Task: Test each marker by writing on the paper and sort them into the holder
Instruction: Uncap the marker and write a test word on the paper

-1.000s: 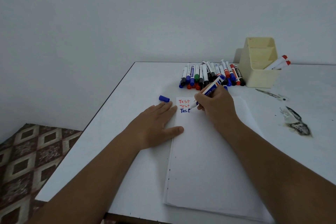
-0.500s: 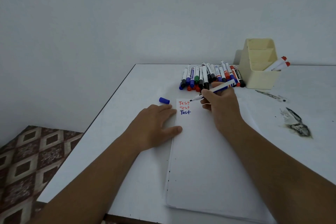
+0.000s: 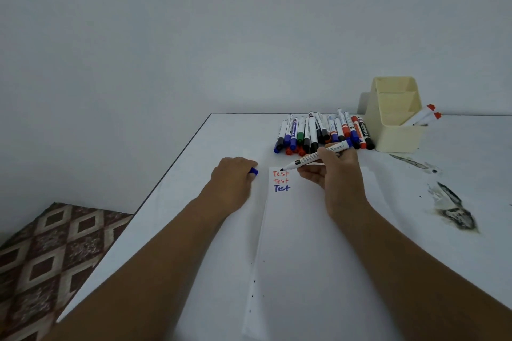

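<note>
Right hand [image 3: 336,174] grips the uncapped blue marker [image 3: 322,155], tip just above the paper [image 3: 304,243]; left hand [image 3: 235,177] closes on its blue cap [image 3: 253,171] at nine o'clock; cream holder [image 3: 396,130] at two o'clock on the counter [image 3: 221,141].

An uncapped blue marker [image 3: 322,156] is held nearly level above the paper [image 3: 310,243], which bears "Test" twice in red, once in blue. Its blue cap [image 3: 253,171] lies left. Capped markers [image 3: 322,131] lie heaped beside the cream holder [image 3: 394,130], which contains two red-capped markers [image 3: 425,116].
</note>
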A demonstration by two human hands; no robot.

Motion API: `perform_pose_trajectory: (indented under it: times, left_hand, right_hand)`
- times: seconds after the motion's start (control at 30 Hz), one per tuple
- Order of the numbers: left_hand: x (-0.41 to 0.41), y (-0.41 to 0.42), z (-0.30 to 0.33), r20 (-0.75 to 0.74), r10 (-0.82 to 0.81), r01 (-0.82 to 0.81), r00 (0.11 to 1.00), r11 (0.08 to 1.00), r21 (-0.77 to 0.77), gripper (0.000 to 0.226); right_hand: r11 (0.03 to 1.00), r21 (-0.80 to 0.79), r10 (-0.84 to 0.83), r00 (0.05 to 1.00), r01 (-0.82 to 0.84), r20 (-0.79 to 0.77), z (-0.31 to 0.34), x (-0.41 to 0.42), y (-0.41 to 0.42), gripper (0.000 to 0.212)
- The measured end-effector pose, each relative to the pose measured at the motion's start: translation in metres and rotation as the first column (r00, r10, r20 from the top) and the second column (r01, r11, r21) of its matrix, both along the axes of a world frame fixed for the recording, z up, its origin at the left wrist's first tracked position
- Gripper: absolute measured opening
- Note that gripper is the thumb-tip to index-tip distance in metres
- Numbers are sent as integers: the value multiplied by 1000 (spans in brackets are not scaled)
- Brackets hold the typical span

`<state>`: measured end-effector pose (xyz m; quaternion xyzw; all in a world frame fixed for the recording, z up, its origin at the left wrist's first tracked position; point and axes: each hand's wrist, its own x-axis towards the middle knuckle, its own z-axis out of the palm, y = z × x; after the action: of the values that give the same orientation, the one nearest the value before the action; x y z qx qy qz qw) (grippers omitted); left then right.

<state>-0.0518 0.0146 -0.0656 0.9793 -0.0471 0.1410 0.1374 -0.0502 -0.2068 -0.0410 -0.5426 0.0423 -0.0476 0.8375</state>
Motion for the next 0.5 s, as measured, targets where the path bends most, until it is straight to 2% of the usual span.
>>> perform_pose_trajectory:
  times: [0.1, 0.17, 0.3, 0.5]
  left_hand:
    - [-6, -1, 1, 46, 18, -11, 999, 986, -165, 10]
    - [-13, -1, 4, 39, 26, -15, 999, 966, -259, 8]
    - [-25, -3, 12, 83, 14, 22, 996, 906, -423, 10]
    - [-30, -8, 16, 63, -29, 57, 998, 862, -504, 14]
  right_hand:
    - [1000, 2, 12, 999, -12, 31, 0, -2, -2, 23]
    - [999, -29, 28, 998, -27, 49, -1, -3, -2, 31]
    - [997, -65, 50, 996, -45, 79, -1, -5, -1, 25]
    - [995, -77, 69, 994, -63, 83, 1, -7, -1, 19]
